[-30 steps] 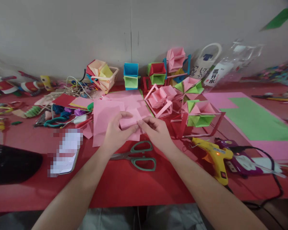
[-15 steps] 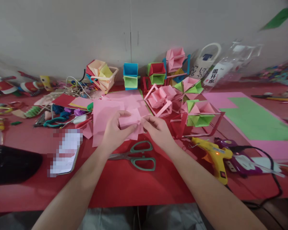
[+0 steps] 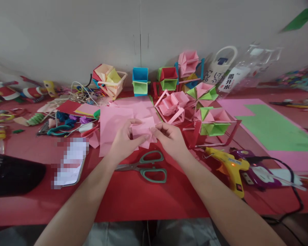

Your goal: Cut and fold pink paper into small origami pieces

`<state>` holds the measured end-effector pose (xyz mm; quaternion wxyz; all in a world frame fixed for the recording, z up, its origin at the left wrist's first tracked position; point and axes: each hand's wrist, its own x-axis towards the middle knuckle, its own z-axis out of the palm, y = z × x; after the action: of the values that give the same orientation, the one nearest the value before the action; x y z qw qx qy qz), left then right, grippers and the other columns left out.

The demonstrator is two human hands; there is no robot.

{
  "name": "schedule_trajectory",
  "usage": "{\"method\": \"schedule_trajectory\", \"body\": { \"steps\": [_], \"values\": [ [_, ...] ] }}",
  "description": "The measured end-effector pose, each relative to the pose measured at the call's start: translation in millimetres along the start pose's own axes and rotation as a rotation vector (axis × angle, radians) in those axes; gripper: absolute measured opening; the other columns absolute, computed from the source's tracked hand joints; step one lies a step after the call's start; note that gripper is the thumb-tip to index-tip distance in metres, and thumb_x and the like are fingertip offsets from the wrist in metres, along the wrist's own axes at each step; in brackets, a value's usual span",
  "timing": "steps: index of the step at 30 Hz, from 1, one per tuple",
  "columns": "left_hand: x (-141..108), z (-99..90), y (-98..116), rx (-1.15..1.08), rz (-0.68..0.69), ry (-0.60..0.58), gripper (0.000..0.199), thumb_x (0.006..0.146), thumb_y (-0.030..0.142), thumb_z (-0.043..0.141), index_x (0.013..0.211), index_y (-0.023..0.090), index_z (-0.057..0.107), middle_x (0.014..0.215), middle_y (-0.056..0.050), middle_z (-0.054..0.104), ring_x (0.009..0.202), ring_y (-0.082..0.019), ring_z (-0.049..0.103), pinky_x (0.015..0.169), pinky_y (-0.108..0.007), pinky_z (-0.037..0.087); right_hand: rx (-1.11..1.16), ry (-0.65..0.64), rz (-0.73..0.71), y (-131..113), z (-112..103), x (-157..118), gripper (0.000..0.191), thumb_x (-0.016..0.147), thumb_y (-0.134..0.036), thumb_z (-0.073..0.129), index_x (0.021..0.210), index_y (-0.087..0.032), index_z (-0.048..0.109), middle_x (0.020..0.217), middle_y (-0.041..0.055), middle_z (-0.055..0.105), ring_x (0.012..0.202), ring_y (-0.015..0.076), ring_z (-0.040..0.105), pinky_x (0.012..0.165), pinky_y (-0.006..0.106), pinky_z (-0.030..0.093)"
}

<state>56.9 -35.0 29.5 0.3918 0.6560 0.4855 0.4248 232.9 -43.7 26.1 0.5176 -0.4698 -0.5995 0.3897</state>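
Between my two hands is a small piece of pink paper [image 3: 144, 127], held a little above the table. My left hand [image 3: 125, 138] is closed on its left side, thumb across the front. My right hand [image 3: 169, 136] pinches its right edge between thumb and fingertips. Beneath and behind it lie larger pink paper sheets [image 3: 113, 119]. Just below the hands rest scissors [image 3: 151, 166] with green handles, blades pointing left. Whether the small paper is one layer or several, I cannot tell.
Folded-paper wheels on stands [image 3: 214, 124] line the back and right. A yellow glue gun [image 3: 231, 167], its light lit, lies by a purple power strip [image 3: 256, 172]. A phone [image 3: 72, 162] and a black cup [image 3: 12, 176] are at left. A plastic bottle [image 3: 233, 78] leans behind.
The small pink paper has shifted slightly to the right and its face shows flatter between my fingers. Both hands keep their hold, and everything else stays in place.
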Motion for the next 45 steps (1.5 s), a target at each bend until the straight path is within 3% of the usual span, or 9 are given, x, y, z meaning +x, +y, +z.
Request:
{"method": "schedule_trajectory", "body": {
  "steps": [7, 16, 22, 26, 28, 33, 37, 40, 45],
  "values": [
    [1.1, -3.1, 3.4, -0.241, -0.093, -0.118, 0.047, 0.077, 0.029, 0.076, 0.116, 0.021, 0.050, 0.060, 0.006, 0.060, 0.062, -0.016, 0.068, 0.063, -0.027, 0.054, 0.019, 0.103, 0.008, 1.5, -5.8, 3.8, 0.027, 0.085, -0.042, 0.067, 0.072, -0.018, 0.062, 0.061, -0.0016, 0.055, 0.057, 0.0116, 0.047, 0.055, 0.026, 0.039],
    [4.5, -7.0, 2.1, -0.240, -0.076, -0.024, 0.050, 0.075, 0.031, 0.079, 0.115, 0.018, 0.052, 0.066, 0.002, 0.070, 0.065, -0.018, 0.071, 0.068, -0.030, 0.055, 0.053, 0.168, -0.045, 0.0, -10.3, 5.0, 0.031, 0.085, -0.046, 0.068, 0.072, -0.019, 0.060, 0.064, -0.0015, 0.053, 0.061, 0.0122, 0.047, 0.057, 0.026, 0.040],
    [4.8, -7.9, 1.7, -0.274, -0.096, -0.035, 0.044, 0.074, 0.029, 0.080, 0.110, 0.015, 0.059, 0.073, -0.001, 0.071, 0.072, -0.018, 0.071, 0.073, -0.032, 0.057, 0.056, 0.144, -0.047, 1.5, -10.0, 5.2, 0.030, 0.086, -0.045, 0.067, 0.073, -0.019, 0.061, 0.066, -0.0012, 0.053, 0.061, 0.0122, 0.048, 0.057, 0.026, 0.040],
    [2.8, -6.2, 4.0, -0.390, -0.119, -0.191, 0.037, 0.076, 0.031, 0.078, 0.108, 0.014, 0.068, 0.099, -0.008, 0.074, 0.085, -0.020, 0.071, 0.075, -0.032, 0.059, 0.052, 0.090, -0.032, -0.1, -8.3, 4.2, 0.029, 0.085, -0.044, 0.068, 0.073, -0.019, 0.062, 0.064, -0.0012, 0.055, 0.061, 0.0124, 0.049, 0.057, 0.026, 0.041],
    [1.9, -4.7, 4.0, -0.393, -0.130, -0.230, 0.034, 0.076, 0.033, 0.079, 0.105, 0.016, 0.071, 0.099, -0.007, 0.075, 0.083, -0.020, 0.071, 0.073, -0.032, 0.060, 0.042, 0.078, -0.023, -1.3, -7.1, 3.7, 0.030, 0.084, -0.045, 0.070, 0.072, -0.019, 0.063, 0.063, -0.0014, 0.055, 0.060, 0.0122, 0.049, 0.056, 0.026, 0.041],
    [2.5, -1.6, -0.2, -0.322, -0.162, -0.161, 0.027, 0.074, 0.036, 0.081, 0.092, 0.016, 0.076, 0.083, -0.005, 0.077, 0.072, -0.019, 0.071, 0.069, -0.033, 0.061, 0.094, 0.062, 0.009, -2.1, -4.4, 3.5, 0.033, 0.084, -0.049, 0.068, 0.075, -0.018, 0.064, 0.065, -0.0009, 0.058, 0.060, 0.0119, 0.051, 0.058, 0.026, 0.042],
    [3.5, -0.8, -2.0, -0.339, -0.137, -0.113, 0.028, 0.074, 0.037, 0.081, 0.090, 0.015, 0.077, 0.082, -0.005, 0.077, 0.072, -0.018, 0.071, 0.068, -0.030, 0.061, 0.174, -0.051, 0.085, 1.7, -0.1, 2.6, 0.033, 0.079, -0.049, 0.074, 0.084, -0.017, 0.066, 0.075, 0.0008, 0.063, 0.067, 0.0132, 0.056, 0.062, 0.026, 0.045],
    [3.1, -0.6, 0.0, -0.353, -0.135, -0.119, 0.030, 0.073, 0.037, 0.082, 0.091, 0.014, 0.077, 0.085, -0.007, 0.077, 0.075, -0.019, 0.072, 0.070, -0.031, 0.061, 0.123, -0.096, 0.091, 5.0, 2.5, 1.4, 0.034, 0.075, -0.048, 0.077, 0.076, -0.017, 0.063, 0.072, 0.0001, 0.060, 0.066, 0.0133, 0.054, 0.060, 0.026, 0.044],
    [3.3, -0.8, -0.7, -0.361, -0.131, -0.096, 0.031, 0.074, 0.036, 0.081, 0.094, 0.012, 0.077, 0.085, -0.007, 0.076, 0.079, -0.020, 0.071, 0.071, -0.031, 0.061, 0.075, -0.061, 0.073, 3.3, 1.0, 1.2, 0.034, 0.079, -0.047, 0.074, 0.070, -0.017, 0.061, 0.065, -0.0021, 0.054, 0.062, 0.0115, 0.048, 0.058, 0.025, 0.039]
  ]
}}
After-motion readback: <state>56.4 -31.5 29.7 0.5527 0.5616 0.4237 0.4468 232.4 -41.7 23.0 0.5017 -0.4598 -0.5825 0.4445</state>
